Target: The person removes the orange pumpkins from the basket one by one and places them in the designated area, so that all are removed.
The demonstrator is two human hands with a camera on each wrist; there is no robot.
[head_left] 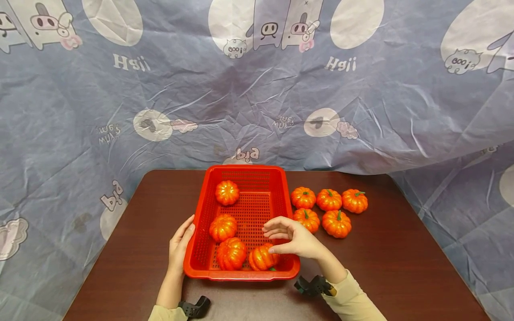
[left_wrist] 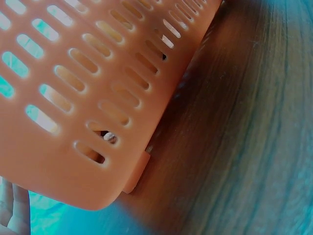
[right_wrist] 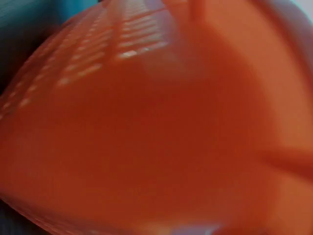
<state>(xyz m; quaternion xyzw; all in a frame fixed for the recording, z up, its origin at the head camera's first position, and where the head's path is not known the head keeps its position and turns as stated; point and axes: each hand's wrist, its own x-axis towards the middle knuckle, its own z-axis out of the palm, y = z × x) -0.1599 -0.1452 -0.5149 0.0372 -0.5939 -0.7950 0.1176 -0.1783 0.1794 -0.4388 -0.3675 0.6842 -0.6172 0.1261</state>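
Observation:
My left hand (head_left: 179, 244) holds the red plastic basket (head_left: 192, 249) by its left side, with the thumb at the rim. In the left wrist view, part of its fingers (left_wrist: 18, 211) shows past the slotted wall. My right hand (head_left: 295, 238) is over the basket's front right part, its fingers bent and spread from the thumb. Under its thumb lies a small orange pumpkin (head_left: 261, 258), tipped on its side; contact cannot be made out. Other pumpkins in the basket lie at the back (head_left: 227, 192), left middle (head_left: 223, 228) and front (head_left: 231, 254).
Several orange pumpkins with green stems stand on the brown table (head_left: 385, 258) right of the basket, one (head_left: 337, 224) nearest the front. My right forearm partly overlaps the basket's right wall. A patterned grey-blue cloth (head_left: 249, 98) hangs behind the table.

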